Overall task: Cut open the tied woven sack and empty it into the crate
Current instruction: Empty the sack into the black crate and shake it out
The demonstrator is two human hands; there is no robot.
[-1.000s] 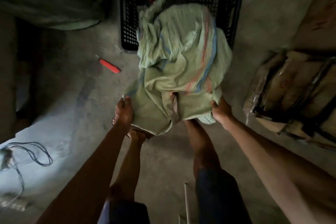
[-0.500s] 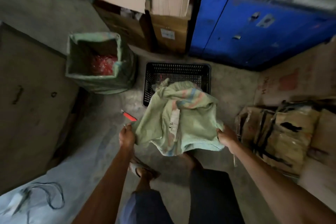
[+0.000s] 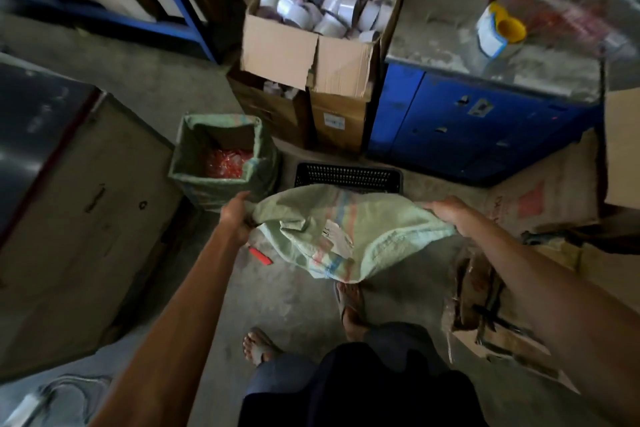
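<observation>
A limp pale-green woven sack (image 3: 349, 232) with red and blue stripes hangs stretched between my hands above the floor. My left hand (image 3: 237, 213) grips its left edge and my right hand (image 3: 445, 210) grips its right edge. Behind the sack stands the black perforated plastic crate (image 3: 348, 175); the sack hides most of it, so its contents cannot be seen. A red utility knife (image 3: 260, 256) lies on the concrete floor just below my left hand.
A second green woven sack (image 3: 221, 156) stands open at the left, holding red pieces. Cardboard boxes (image 3: 322, 55) of white rolls stand behind the crate, a blue cabinet (image 3: 467, 121) to the right. Flattened cardboard (image 3: 485, 315) lies at the right. My feet (image 3: 351, 305) are below the sack.
The sack has been lifted up off the crate and spread wide between my hands. My view has risen, and the crate now lies farther away.
</observation>
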